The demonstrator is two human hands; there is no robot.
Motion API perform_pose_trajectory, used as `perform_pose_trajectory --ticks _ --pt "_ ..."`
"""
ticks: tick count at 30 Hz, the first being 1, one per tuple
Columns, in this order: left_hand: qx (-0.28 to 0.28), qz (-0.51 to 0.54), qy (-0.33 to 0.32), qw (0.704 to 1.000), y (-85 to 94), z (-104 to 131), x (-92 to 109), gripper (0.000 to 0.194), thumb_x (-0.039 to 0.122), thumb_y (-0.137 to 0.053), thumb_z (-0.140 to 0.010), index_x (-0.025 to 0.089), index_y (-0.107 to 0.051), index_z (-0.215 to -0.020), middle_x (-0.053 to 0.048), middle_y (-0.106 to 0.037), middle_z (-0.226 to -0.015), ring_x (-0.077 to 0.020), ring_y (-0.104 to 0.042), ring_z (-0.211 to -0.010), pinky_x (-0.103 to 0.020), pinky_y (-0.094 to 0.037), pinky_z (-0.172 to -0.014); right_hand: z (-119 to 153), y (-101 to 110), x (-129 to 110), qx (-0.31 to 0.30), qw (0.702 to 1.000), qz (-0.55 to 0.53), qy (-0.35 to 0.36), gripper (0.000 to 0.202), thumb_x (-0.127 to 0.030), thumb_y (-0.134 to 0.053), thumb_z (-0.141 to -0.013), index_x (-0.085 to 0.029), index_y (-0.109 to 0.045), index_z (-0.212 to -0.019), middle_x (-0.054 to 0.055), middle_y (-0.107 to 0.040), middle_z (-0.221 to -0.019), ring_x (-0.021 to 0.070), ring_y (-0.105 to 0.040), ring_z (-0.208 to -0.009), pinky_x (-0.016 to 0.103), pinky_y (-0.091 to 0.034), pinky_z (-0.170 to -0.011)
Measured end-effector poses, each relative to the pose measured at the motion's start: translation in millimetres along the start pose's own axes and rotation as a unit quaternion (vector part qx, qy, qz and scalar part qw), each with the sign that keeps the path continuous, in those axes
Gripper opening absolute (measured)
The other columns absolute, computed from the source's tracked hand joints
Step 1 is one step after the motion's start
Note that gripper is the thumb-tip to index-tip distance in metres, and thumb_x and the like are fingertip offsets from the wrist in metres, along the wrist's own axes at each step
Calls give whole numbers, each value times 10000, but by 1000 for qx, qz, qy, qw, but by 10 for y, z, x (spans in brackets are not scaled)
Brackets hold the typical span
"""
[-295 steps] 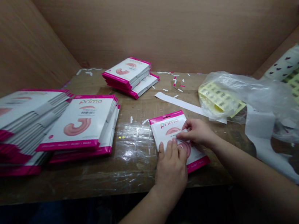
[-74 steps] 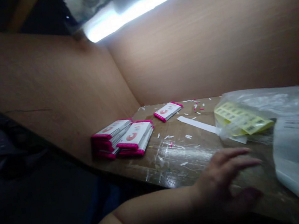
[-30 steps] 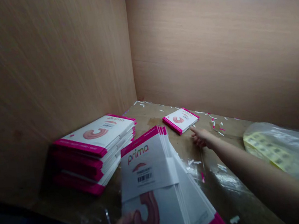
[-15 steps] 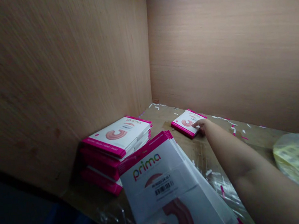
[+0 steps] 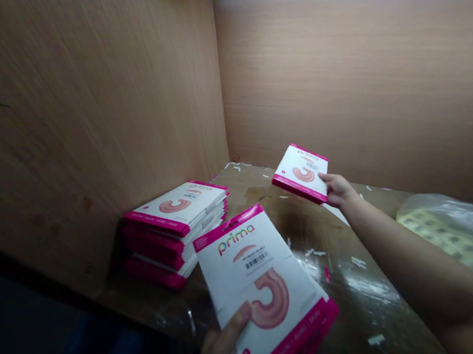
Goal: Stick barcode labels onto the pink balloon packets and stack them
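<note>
My left hand (image 5: 223, 341) grips a stack of flat white-and-pink packets (image 5: 262, 272), thumb on the front. The top packet reads "prima" above a barcode label and a pink curved shape. Farther back, my right hand (image 5: 336, 188) is closed on the right edge of a smaller bundle of matching packets (image 5: 301, 171), held above the table; its fingers underneath are hidden. Left of both hands, a taller pile of the same packets (image 5: 179, 207) lies against the wooden side wall, its layers slightly uneven.
Wooden panels rise at the left (image 5: 120, 88) and the back (image 5: 358, 79). Small white and pink scraps (image 5: 316, 253) are scattered over the brown table surface (image 5: 277, 218). A clear plastic bag with yellow dotted sheets (image 5: 458, 240) lies at the right.
My right hand has lifted its bundle off the table near the back. The stack in my left hand has turned to show more of its front, and my left thumb and hand have come into view.
</note>
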State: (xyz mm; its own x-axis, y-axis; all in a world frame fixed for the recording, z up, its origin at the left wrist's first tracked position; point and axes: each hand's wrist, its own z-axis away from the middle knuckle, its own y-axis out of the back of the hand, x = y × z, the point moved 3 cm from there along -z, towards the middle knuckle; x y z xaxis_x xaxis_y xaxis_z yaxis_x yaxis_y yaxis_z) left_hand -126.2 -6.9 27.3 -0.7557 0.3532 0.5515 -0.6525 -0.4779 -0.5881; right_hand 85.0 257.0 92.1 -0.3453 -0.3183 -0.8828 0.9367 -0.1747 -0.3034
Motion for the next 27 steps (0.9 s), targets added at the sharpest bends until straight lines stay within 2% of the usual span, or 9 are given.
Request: perform_pose_trajectory --ticks 2,5,7,10,14,18,20,24,27 --pt "-27 -27 -17 999 -135 -35 -35 747 151 -733 -636 112 -403 -1305 -142 -713 -916 -342 -667 -857 -450 -558 -737 420 236 -101 -46 999 -11 -9 270 -185 -406 -892 -86 -558 -1093 89 -695 -806 206 -666 -667 345 -570 -630" --pt "-96 -62 -71 991 -380 -151 -160 752 170 -747 -627 166 -392 -1290 -126 -695 -993 -316 -668 -868 -415 -563 -726 1072 526 4 -152 988 7 -13 244 -239 -528 -820 -103 -592 -1012 97 -703 -784 231 -674 -664 359 -565 -631" --pt "-134 -86 -110 981 -558 -229 -276 778 204 -764 -616 199 -361 -1281 -102 -690 -995 -298 -668 -866 -404 -562 -721 1429 688 177 -201 977 26 59 278 -226 -641 -736 -132 -596 -994 93 -705 -849 238 -675 -733 356 -557 -668" --pt "-183 -118 -145 965 -803 -310 -463 788 263 -787 -595 233 -343 -1245 -67 -685 -969 -273 -669 -840 -401 -555 -729 1748 978 447 -157 967 13 198 328 -250 -696 -719 -183 -577 -1018 67 -691 -955 219 -657 -849 340 -532 -763" --pt "-268 -172 -183 930 -1012 -366 -675 653 402 -721 -678 241 -372 -1206 -89 -637 -1072 -272 -627 -958 -407 -514 -820 1871 1358 712 -79 954 -69 281 316 -284 -670 -758 -248 -528 -1038 27 -665 -1027 195 -622 -938 333 -500 -835" --pt "-399 -201 -202 872 -1075 -377 -795 907 597 -741 -534 255 -322 -1263 -127 -515 -1260 -335 -485 -1164 -443 -430 -935 1916 1538 885 -101 950 -84 284 303 -287 -646 -784 -287 -488 -1043 2 -660 -1007 188 -624 -921 337 -503 -816" --pt "-438 -238 -216 840 -1059 -353 -796 970 524 -791 -511 286 -276 -1298 -116 -450 -1331 -339 -415 -1227 -444 -391 -973 1953 1598 930 -108 947 -67 295 350 -289 -658 -775 -301 -470 -1070 0 -655 -1028 190 -617 -946 331 -500 -818" --pt "-440 -368 -291 765 -992 -232 -752 908 295 -772 -606 279 -244 -1344 -117 -469 -1303 -320 -462 -1175 -431 -397 -962 1999 1796 940 -89 941 -14 327 683 -345 -773 -631 -316 -413 -1211 35 -597 -1182 248 -563 -1074 408 -465 -896" --pt "-456 -403 -305 733 -945 -85 -792 1021 270 -777 -586 272 -161 -1400 -120 -503 -1269 -315 -515 -1113 -434 -404 -961 1969 1949 955 -109 945 92 294 581 -394 -787 -574 -240 -575 -1092 77 -653 -1076 288 -597 -996 458 -447 -908"
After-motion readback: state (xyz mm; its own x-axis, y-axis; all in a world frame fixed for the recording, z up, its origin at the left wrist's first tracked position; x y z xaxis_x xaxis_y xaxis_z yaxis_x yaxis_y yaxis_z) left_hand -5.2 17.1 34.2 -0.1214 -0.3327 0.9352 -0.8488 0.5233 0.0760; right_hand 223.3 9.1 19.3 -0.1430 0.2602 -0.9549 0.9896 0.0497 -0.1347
